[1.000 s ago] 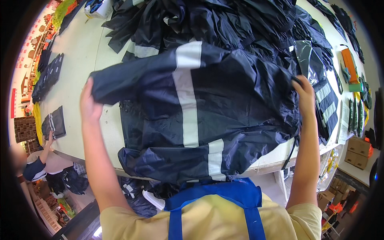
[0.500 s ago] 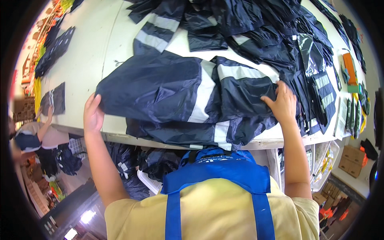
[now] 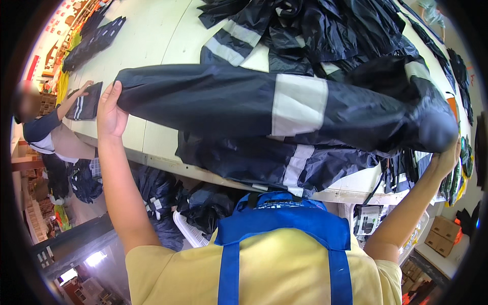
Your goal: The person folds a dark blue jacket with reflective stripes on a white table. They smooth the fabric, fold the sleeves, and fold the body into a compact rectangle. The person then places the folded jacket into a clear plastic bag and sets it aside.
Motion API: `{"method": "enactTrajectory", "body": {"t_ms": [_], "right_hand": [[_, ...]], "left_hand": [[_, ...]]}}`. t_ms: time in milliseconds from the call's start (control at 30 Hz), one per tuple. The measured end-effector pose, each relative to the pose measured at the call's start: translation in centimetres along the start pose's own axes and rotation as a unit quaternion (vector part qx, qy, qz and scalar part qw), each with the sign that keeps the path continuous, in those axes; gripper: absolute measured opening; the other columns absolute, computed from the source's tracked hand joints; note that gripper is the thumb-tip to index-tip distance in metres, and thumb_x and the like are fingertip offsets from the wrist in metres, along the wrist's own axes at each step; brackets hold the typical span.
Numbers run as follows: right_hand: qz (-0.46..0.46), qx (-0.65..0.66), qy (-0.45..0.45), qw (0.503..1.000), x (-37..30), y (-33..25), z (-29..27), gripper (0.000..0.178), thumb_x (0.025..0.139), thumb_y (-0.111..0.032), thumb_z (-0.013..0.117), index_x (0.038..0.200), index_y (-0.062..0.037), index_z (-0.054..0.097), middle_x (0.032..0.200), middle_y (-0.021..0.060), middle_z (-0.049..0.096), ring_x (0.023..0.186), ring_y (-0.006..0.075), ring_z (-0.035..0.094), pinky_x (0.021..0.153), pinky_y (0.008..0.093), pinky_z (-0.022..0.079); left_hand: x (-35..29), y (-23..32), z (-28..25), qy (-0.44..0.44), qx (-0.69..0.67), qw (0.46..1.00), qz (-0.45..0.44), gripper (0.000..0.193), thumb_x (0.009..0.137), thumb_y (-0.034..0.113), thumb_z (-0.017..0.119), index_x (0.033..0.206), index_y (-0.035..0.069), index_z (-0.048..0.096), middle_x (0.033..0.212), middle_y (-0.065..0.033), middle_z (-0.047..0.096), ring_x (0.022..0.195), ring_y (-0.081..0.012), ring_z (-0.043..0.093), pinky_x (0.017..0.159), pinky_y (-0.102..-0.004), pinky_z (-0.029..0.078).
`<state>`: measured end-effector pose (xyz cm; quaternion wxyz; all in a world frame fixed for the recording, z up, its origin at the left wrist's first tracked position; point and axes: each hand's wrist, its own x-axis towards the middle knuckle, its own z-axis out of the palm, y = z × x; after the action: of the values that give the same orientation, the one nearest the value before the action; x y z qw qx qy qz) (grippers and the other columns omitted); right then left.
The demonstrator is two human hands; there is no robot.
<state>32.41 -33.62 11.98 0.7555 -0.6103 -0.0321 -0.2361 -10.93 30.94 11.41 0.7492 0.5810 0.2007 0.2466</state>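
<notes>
A long dark navy rainwear garment (image 3: 223,96) with a broad silver-grey reflective band is stretched sideways in front of me. At the far left, my left hand (image 3: 112,111) grips its narrow end, thumb on top. My right hand (image 3: 448,156) is closed on the bunched right end; the cloth hides most of its fingers. The middle of the garment hangs just above another dark garment with a reflective strip (image 3: 330,165), which lies along the table's near edge.
The pale table (image 3: 157,46) carries a heap of dark reflective garments (image 3: 325,30) at the far side. At the left, a co-worker (image 3: 61,122) handles a folded dark garment (image 3: 85,104). Dark bundles (image 3: 152,190) and a white basket (image 3: 190,229) are below the table edge.
Both hands have risen and moved apart, my right hand far to the right. The garment, earlier loosely folded on the table, is now pulled out long and lifted.
</notes>
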Motion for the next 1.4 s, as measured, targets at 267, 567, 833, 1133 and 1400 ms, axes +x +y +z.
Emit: {"method": "enactTrajectory", "body": {"t_ms": [267,567,833,1133,1400], "right_hand": [[-0.145,-0.077,-0.198,0.966,16.8,5.8,9.2,0.025,0.096,-0.012,0.051,0.113,0.0057,0.055,0.115,0.0177,0.059,0.109,0.0248,0.059,0.096,0.032,0.047],[-0.329,-0.403,-0.357,0.776,-15.2,12.8,10.8,0.056,0.086,-0.014,0.064,0.135,0.0019,0.041,0.142,0.0244,0.038,0.133,0.0413,0.033,0.111,0.0469,0.025],[-0.052,-0.699,-0.382,0.602,-23.7,19.0,2.3,0.063,0.092,-0.041,0.049,0.147,-0.0177,0.028,0.154,0.0144,0.019,0.141,0.0437,0.014,0.109,0.0607,0.014],[-0.055,-0.729,-0.379,0.567,-24.6,18.9,0.6,0.062,0.094,-0.045,0.045,0.148,-0.02,0.028,0.155,0.0121,0.019,0.141,0.0433,0.015,0.109,0.0603,0.015],[-0.098,-0.709,-0.359,0.599,-24.9,19.6,-0.3,0.062,0.093,-0.044,0.047,0.147,-0.019,0.029,0.154,0.0138,0.019,0.14,0.0447,0.015,0.108,0.0621,0.015]], "left_hand": [[20.3,0.0,6.4,0.085,0.197,0.976,0.025,0.042,0.091,0.033,0.062,0.123,0.007,0.053,0.121,-0.0073,0.058,0.108,-0.0188,0.054,0.094,-0.0336,0.041],[12.0,-20.5,6.0,-0.004,0.516,0.843,-0.152,0.065,0.082,0.035,0.07,0.129,-0.005,0.049,0.109,-0.0154,0.065,0.1,-0.025,0.062,0.088,-0.0329,0.048],[4.4,-24.7,3.7,0.063,0.564,0.797,-0.207,0.044,0.078,0.024,0.071,0.115,0.004,0.058,0.099,-0.022,0.065,0.093,-0.0378,0.062,0.086,-0.038,0.048],[4.6,-25.7,3.7,0.118,0.595,0.777,-0.17,0.032,0.076,0.029,0.073,0.093,0.005,0.061,0.088,-0.0195,0.064,0.088,-0.0369,0.062,0.079,-0.0426,0.048],[0.0,-22.2,3.9,0.154,0.513,0.828,-0.163,0.054,0.082,0.034,0.069,0.118,-0.001,0.049,0.09,-0.0216,0.064,0.089,-0.0356,0.063,0.08,-0.0401,0.048]]}}
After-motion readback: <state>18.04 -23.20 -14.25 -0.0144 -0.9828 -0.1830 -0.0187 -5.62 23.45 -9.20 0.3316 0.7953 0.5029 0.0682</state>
